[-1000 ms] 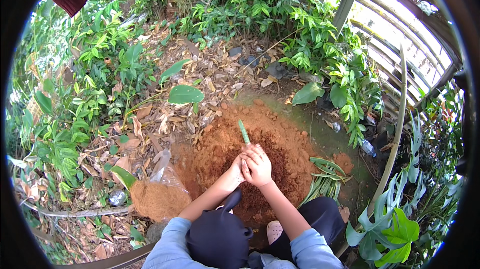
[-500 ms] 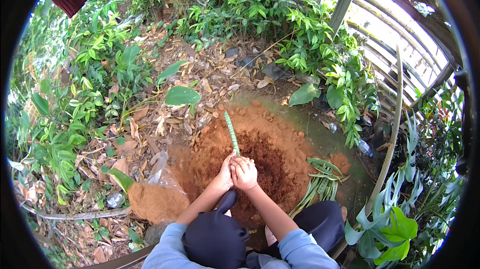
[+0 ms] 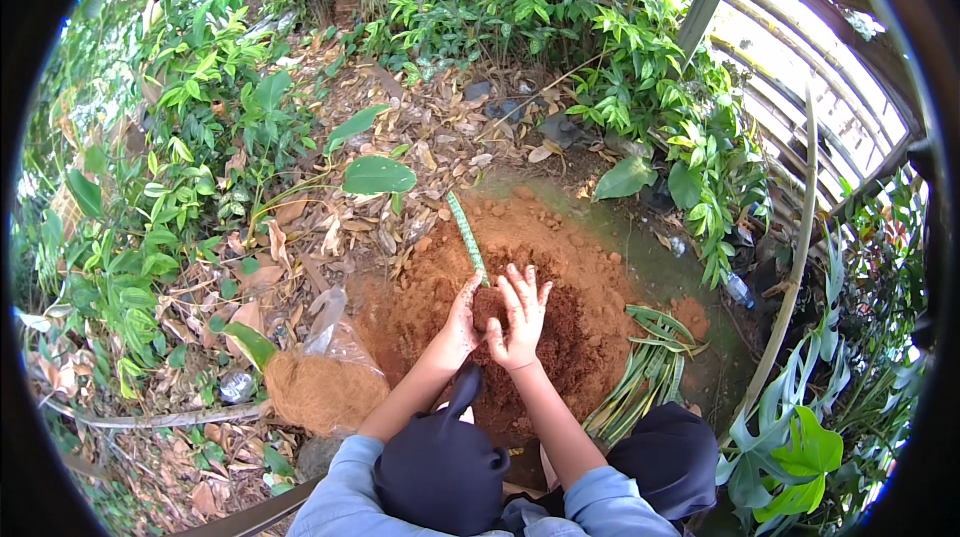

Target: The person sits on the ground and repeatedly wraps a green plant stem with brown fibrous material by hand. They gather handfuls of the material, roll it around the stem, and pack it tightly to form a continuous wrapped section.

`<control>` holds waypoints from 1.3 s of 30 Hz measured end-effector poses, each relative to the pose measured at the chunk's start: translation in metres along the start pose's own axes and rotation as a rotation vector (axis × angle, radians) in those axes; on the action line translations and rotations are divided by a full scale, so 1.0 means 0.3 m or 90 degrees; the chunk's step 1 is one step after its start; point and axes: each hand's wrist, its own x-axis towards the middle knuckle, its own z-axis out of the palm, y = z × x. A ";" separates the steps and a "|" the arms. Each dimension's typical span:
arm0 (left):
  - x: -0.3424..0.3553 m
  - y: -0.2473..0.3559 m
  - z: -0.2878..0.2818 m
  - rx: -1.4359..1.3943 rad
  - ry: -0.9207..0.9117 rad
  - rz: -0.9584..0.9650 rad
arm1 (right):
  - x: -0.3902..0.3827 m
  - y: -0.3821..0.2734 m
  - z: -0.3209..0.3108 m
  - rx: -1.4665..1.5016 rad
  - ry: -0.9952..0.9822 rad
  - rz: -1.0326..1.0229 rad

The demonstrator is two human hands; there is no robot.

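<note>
The left hand [image 3: 461, 319] curls its fingers against a brown clump [image 3: 487, 306] below a green leaf [image 3: 467, 236]. The right hand [image 3: 520, 325] spreads its fingers.

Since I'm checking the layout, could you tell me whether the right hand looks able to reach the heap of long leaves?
Probably yes: the right hand is spread open, and only soil shows between it and the leaf heap.

Bright daylight casts soft shadows, and the hands [image 3: 518, 329] look fairly clear. Glare whitens gaps in the slatted fence [image 3: 800, 72], far-left foliage [image 3: 83, 192] looks hazy, and fisheye distortion bends outer edges.
</note>
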 end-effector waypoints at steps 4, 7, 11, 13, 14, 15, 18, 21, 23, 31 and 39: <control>0.074 -0.035 -0.065 -0.080 0.005 -0.010 | 0.010 -0.015 0.011 -0.112 -0.042 -0.073; 0.120 -0.063 -0.077 -0.155 -0.098 -0.036 | 0.020 -0.025 0.010 -0.082 0.043 -0.137; 0.117 -0.008 0.060 -0.056 -0.024 -0.007 | 0.091 -0.050 -0.044 -0.111 0.069 -0.168; 0.084 0.043 0.182 -0.011 -0.025 -0.001 | 0.151 -0.077 -0.081 -0.121 0.124 -0.189; 0.060 0.087 0.242 0.020 -0.154 -0.030 | 0.192 -0.088 -0.103 -0.110 0.149 -0.201; 0.029 0.128 0.297 0.064 -0.240 -0.049 | 0.227 -0.102 -0.127 -0.099 0.172 -0.209; -0.026 0.164 0.477 0.090 -0.083 0.017 | 0.325 -0.149 -0.197 -0.116 0.226 -0.224; -0.075 0.166 0.588 0.113 -0.129 0.069 | 0.378 -0.190 -0.250 -0.107 0.246 -0.265; -0.102 0.166 0.617 0.121 -0.146 0.052 | 0.375 -0.207 -0.270 -0.113 0.237 -0.287; -0.168 -0.001 0.387 0.084 -0.057 0.031 | 0.147 -0.228 -0.247 -0.128 0.120 -0.206; -0.123 -0.024 0.214 0.045 -0.087 -0.060 | 0.039 -0.218 -0.221 -0.043 0.182 -0.070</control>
